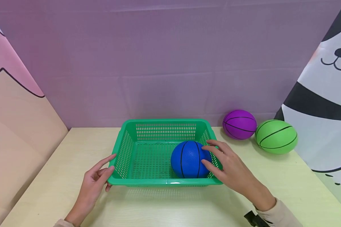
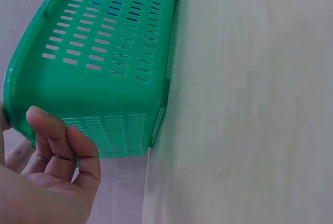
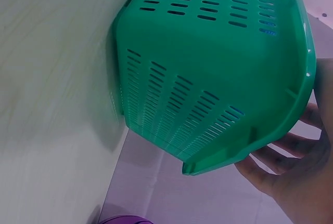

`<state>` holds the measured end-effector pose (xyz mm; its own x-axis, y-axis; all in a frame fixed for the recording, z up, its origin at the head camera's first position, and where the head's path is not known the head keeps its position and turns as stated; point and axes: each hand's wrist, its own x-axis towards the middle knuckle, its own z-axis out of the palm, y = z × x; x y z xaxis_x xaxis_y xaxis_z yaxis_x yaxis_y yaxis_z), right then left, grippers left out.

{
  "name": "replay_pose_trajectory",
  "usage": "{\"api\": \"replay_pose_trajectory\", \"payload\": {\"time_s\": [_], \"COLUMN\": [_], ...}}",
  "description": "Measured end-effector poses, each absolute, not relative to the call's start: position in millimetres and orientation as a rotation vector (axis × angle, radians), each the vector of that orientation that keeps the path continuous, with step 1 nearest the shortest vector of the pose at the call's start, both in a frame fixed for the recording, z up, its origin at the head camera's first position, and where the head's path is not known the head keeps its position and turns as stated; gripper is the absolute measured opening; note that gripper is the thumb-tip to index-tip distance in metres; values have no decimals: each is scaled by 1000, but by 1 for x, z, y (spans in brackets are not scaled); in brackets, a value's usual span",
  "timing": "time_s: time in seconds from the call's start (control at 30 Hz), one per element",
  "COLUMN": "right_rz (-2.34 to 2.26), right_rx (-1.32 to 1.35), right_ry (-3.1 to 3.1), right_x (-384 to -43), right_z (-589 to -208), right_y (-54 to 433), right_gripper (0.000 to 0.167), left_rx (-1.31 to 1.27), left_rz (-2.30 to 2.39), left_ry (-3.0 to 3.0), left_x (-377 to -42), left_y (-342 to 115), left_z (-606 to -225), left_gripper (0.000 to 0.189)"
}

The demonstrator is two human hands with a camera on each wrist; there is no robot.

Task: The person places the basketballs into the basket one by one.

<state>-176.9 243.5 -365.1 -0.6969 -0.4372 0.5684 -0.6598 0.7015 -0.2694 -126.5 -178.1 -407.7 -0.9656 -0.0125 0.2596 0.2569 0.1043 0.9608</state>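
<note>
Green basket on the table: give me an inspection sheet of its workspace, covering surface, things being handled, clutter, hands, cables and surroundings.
Surface: pale wood-look table.
Things handled: green basket upright; blue ball inside, in its right half.
Clutter: purple ball and light-green ball, side by side right of the basket.
Hands: left hand holds the basket's near-left rim; right hand has fingertips at the blue ball's right side.
Cables: nothing seen.
Surroundings: purple backdrop behind; cartoon print at right.

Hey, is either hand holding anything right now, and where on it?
The left hand grips the green basket by its rim at the near left corner. The right hand is at the blue ball, with no clear grip.
</note>
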Motion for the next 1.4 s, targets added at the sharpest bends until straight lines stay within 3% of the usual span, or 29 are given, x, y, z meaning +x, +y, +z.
{"api": "replay_pose_trajectory", "payload": {"time_s": [0.4,0.67,0.9,1.13,1.4], "right_rz": [626,668,642,581,534], "right_rx": [812,682,473,169,27], "right_ry": [-2287,-2240,-2282,-2472,-2607], "right_x": [-180,-187,-201,-213,-224], "right_z": [-338,-316,-323,-340,-359], "right_y": [269,310,355,396,424], "right_gripper": [43,47,45,68,95], "left_rx": [-238,-251,-248,-252,-274], "left_rz": [-1965,-1974,-1976,-1969,-1964], "left_ry": [-2177,-2166,-2168,-2172,-2177], "left_x": [-127,-126,-126,-126,-127], "left_y": [-178,-178,-178,-179,-179], "left_z": [-408,-406,-407,-409,-409], "left_gripper": [42,42,42,42,42]}}
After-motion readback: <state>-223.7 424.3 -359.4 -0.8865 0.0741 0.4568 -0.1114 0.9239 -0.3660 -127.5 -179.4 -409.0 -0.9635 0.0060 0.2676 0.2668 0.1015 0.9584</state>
